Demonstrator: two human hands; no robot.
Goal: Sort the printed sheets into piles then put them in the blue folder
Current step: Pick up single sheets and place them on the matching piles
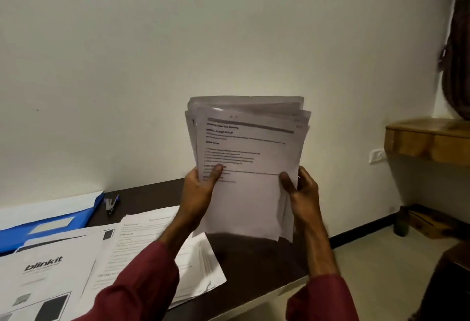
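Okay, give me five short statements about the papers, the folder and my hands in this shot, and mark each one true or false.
1. The left hand and right hand both grip the stack of sheets, holding it upright. True.
2. The blue folder lies to the right of the held stack. False: it lies on the table at the far left.
3. A stapler lies just beside the blue folder. True.
4. The blinkit sheet is the front page of the held stack. False: it lies flat on the table at lower left.
5. The front page of the held stack carries printed text. True.
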